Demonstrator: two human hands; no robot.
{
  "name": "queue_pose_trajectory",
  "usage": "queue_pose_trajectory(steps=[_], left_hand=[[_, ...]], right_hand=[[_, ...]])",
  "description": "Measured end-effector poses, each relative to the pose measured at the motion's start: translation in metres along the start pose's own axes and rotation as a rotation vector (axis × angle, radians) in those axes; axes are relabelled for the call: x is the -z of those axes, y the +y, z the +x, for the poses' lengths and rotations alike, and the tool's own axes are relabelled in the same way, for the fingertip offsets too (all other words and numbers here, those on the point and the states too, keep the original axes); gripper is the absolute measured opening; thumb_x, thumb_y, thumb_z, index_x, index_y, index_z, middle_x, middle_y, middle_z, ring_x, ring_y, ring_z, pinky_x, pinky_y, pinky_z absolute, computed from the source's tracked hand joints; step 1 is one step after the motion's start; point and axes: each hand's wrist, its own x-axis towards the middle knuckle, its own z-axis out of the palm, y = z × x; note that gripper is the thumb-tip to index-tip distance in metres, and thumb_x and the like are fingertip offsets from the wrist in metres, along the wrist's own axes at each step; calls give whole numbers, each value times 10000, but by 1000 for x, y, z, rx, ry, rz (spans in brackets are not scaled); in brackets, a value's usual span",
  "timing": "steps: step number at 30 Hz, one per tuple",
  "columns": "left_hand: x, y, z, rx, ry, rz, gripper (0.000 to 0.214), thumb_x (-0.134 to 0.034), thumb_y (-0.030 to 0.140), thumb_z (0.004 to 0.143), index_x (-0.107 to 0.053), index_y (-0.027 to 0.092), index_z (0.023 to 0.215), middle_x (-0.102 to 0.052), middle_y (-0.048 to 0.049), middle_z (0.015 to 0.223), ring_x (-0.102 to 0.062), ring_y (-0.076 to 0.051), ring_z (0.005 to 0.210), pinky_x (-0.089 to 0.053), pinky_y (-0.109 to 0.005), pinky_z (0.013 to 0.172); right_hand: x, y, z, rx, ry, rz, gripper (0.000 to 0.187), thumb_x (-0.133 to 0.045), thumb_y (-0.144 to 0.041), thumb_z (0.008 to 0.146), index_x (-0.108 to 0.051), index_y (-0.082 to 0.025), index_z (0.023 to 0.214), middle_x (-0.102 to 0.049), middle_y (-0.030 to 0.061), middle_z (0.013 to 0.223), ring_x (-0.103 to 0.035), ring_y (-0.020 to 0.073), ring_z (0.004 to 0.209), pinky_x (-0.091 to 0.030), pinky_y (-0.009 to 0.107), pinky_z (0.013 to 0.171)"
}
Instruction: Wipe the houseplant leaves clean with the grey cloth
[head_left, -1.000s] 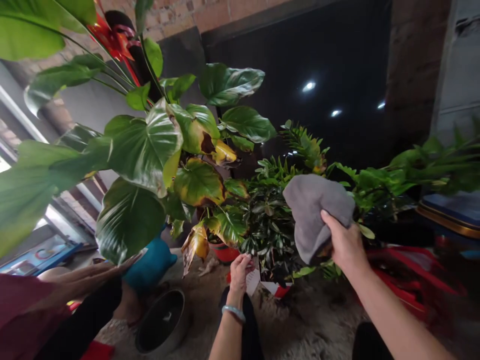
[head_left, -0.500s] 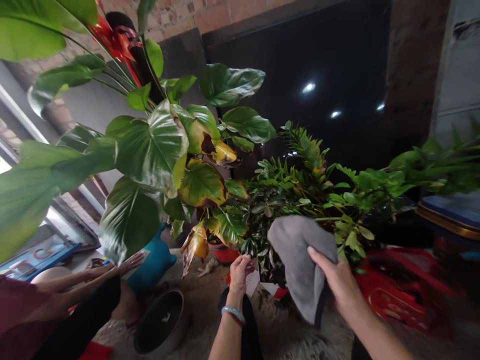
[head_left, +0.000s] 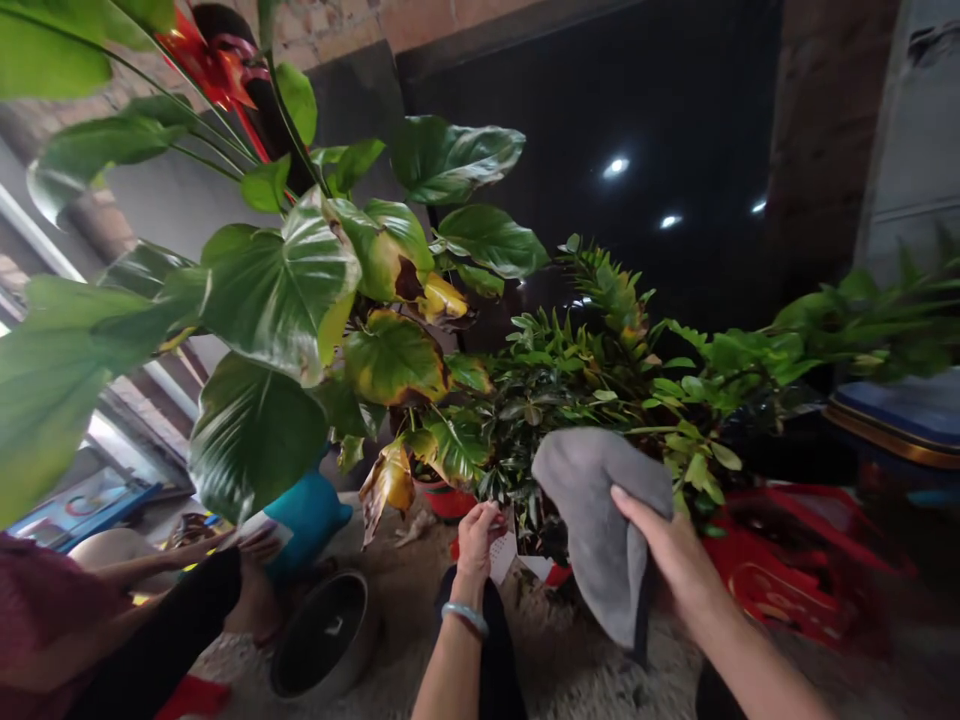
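A grey cloth (head_left: 592, 510) hangs from my right hand (head_left: 671, 560), its thumb pressed on the front and the fabric drooping beside the small dark-leaved plant (head_left: 525, 420). My left hand (head_left: 478, 535), with a pale bangle at the wrist, is closed with its fingertips together; what they hold, if anything, I cannot make out. Right beside it is a white perforated piece (head_left: 502, 556), and a white and red pot edge (head_left: 541, 570) shows between my hands. Behind my left hand stands a red pot (head_left: 448, 500) under yellowing, brown-edged leaves (head_left: 395, 360).
Large glossy leaves (head_left: 259, 435) spread across the left. A dark round basin (head_left: 322, 635) stands on the floor, near a teal object (head_left: 309, 520). At the lower left sits another person (head_left: 52, 610). Red bags (head_left: 795, 570) and a blue-lidded container (head_left: 900, 415) are at right.
The view has shifted slightly, so the leaves appear a little further left. The other person's hands have moved back and lower. My hands and the cloth keep nearly the same pose.
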Motion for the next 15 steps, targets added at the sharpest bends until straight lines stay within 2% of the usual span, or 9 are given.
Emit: queue_pose_trajectory(steps=[3, 6, 8, 11, 13, 14, 15], left_hand=[[-1, -2, 1, -8, -8, 7, 457, -882, 500, 347, -616, 169, 518, -583, 18, 492, -533, -102, 488, -437, -233, 500], [-1, -4, 1, -18, -14, 9, 452, -877, 507, 371, -608, 173, 515, -575, 20, 489, -529, -104, 482, -444, -243, 506], [0, -5, 1, -19, -13, 7, 450, -880, 504, 375, -609, 172, 514, -573, 20, 489, -530, -106, 484, -443, -244, 507], [2, -5, 3, -12, -5, 0, 444, -886, 491, 367, -618, 170, 516, -580, 20, 487, -531, -105, 486, -439, -240, 508], [3, -5, 4, -4, -2, -4, 440, -887, 486, 362, -619, 169, 511, -581, 21, 480, -524, -102, 478, -437, -240, 508], [4, -5, 5, 1, -2, -5, 441, -888, 484, 358, -619, 169, 509, -582, 21, 479, -523, -102, 476, -438, -241, 509], [4, -4, 5, 5, -3, -5, 442, -889, 483, 353, -619, 170, 508, -584, 20, 480, -524, -103, 478, -441, -242, 511]], right_hand=[[-22, -25, 26, 180, 156, 131, 494, -812, -422, 510, -716, -203, 942, -794, 99, 1047, -690, 325, 1086, -571, 388, 883], [-35, -21, 39, 84, 158, 214, 426, -781, -359, 504, -714, -210, 898, -799, 76, 1027, -674, 328, 1119, -555, 419, 924], [-32, 2, 28, -54, 99, 186, 364, -785, -357, 490, -725, -210, 817, -810, 76, 931, -691, 355, 1080, -556, 459, 920], [-13, 37, -8, -231, -30, 133, 357, -802, -417, 471, -744, -205, 752, -809, 89, 835, -723, 377, 1001, -562, 482, 900], [-1, 43, -27, -318, -103, 113, 382, -809, -447, 472, -755, -204, 761, -807, 92, 795, -733, 387, 974, -567, 495, 887], [2, 38, -30, -312, -117, 110, 402, -818, -453, 474, -760, -199, 781, -808, 95, 798, -732, 388, 978, -568, 494, 888], [3, 29, -29, -247, -120, 110, 430, -826, -453, 485, -764, -191, 819, -811, 100, 830, -727, 385, 999, -565, 489, 899]])
